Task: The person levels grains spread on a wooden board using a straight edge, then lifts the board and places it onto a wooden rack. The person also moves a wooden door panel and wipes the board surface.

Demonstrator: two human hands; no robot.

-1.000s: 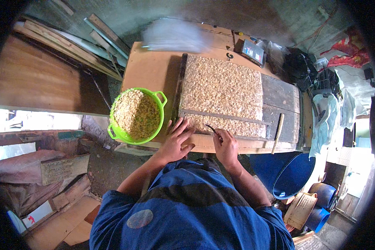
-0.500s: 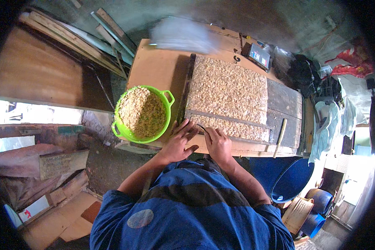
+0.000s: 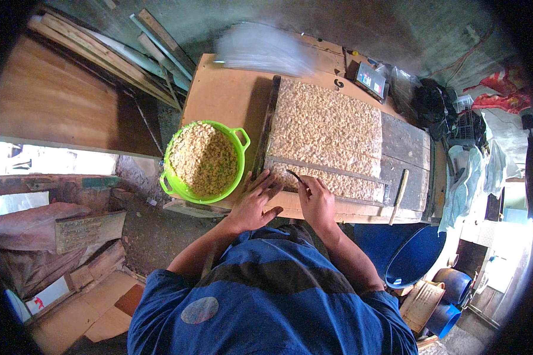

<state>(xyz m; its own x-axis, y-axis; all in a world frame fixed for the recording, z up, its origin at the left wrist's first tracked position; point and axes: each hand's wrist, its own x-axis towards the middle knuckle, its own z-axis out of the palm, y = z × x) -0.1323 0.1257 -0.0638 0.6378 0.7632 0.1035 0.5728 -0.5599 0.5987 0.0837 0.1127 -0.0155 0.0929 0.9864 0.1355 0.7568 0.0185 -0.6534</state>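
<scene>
My left hand (image 3: 251,204) lies with its fingers stretched out at the near left corner of a wide flat slab of pale beans or grains (image 3: 328,127) under clear plastic. In my right hand (image 3: 318,204) is a thin, dark, curved tool (image 3: 294,176), perhaps a small knife; its tip points left over the slab's near strip. A long dark bar (image 3: 331,169) lies across the slab near its front edge. Left of my hands stands a green two-handled basin (image 3: 241,155) holding loose pale grains (image 3: 192,154).
The slab rests on dark boards (image 3: 405,142) on a wooden table (image 3: 219,86). A stick (image 3: 400,196) lies across the boards at right. Clear plastic sheets (image 3: 263,50) and a dark box (image 3: 370,81) sit at the back. A blue drum (image 3: 417,257) stands below the table's right side.
My right hand has shifted slightly right, and the dark tool in it now shows more clearly over the slab. My left hand stays in nearly the same place.
</scene>
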